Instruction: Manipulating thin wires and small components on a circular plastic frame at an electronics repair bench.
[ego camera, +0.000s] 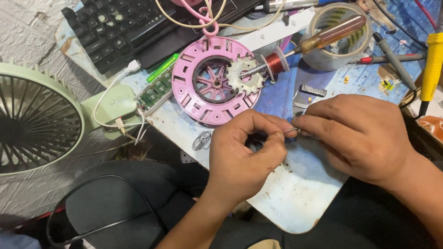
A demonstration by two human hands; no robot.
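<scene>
My left hand (245, 152) and my right hand (358, 134) meet over a worn white board (300, 192) on my lap. Between their fingertips they pinch a thin wire or small metal piece (291, 129); what else the left fingers enclose is hidden. Just beyond the hands lies a pink round fan housing (211, 82) with a white toothed stator (244, 75) on it. A spool of copper wire (275, 63) sits on a screwdriver with an amber handle (326, 38).
A green desk fan (21, 121) stands at the left with a circuit board (156, 91) wired to it. A black keyboard (109, 18) lies behind. A tape roll (361, 51), a yellow soldering iron (434, 61) and probes are at the right.
</scene>
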